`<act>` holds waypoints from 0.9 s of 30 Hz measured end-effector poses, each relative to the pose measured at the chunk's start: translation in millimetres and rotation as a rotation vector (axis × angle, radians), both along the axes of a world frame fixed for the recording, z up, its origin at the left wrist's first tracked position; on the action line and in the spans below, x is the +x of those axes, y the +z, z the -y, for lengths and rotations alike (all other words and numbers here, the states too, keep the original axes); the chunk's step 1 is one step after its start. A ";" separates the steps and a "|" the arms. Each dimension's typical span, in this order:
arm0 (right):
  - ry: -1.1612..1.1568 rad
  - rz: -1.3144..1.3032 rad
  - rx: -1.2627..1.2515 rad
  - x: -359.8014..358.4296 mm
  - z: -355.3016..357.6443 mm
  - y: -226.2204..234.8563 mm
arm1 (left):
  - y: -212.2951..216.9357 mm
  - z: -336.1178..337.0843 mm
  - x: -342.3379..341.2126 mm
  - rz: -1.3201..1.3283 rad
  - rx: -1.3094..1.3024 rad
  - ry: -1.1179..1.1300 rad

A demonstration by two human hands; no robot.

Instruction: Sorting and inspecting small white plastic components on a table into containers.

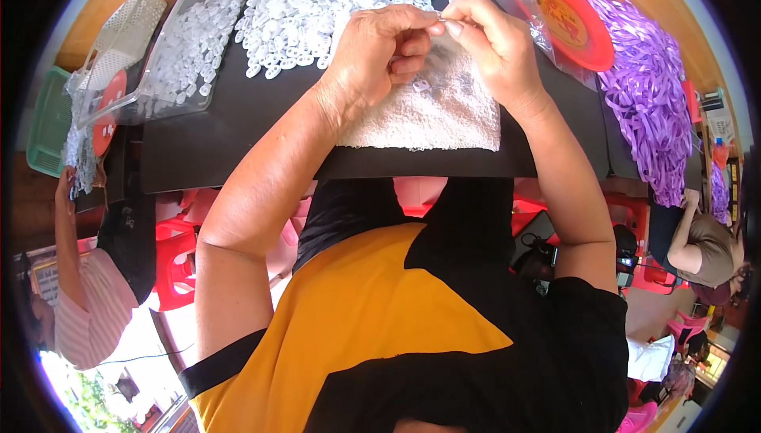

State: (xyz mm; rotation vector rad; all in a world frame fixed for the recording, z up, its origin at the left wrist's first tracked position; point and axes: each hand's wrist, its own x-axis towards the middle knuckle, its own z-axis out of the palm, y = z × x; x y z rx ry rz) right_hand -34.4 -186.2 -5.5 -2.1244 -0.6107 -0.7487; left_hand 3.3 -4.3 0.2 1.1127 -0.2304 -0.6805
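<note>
My left hand (pixel 384 48) and my right hand (pixel 487 40) meet above a white towel (pixel 432 112) that lies on a black table (pixel 238 128). Their fingertips pinch one small clear plastic piece (pixel 441 21) between them. A few similar clear pieces (pixel 420 84) lie on the towel under my hands. Just beyond, a big heap of small white plastic rings (pixel 309 13) is spread over the table and spills from a clear bag.
A clear bag of the same rings (pixel 186 48) lies at the left beside a white basket (pixel 119 36) and a green crate (pixel 47 120). A red plate (pixel 571 24) and purple ribbons (pixel 646 76) lie right. Other people sit at both sides; red stools (pixel 174 262) stand below.
</note>
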 end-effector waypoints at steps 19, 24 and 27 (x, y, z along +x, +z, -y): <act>-0.179 0.171 -0.400 11.8 12.7 3.1 | -4.6 -8.4 20.8 -0.249 -0.402 0.156; -0.124 0.402 -0.470 1.4 -14.1 17.0 | -3.8 -10.0 21.7 -0.295 -0.462 0.138; -0.098 0.397 -0.561 -1.7 -35.5 20.6 | -5.3 -12.0 21.1 -0.309 -0.469 0.091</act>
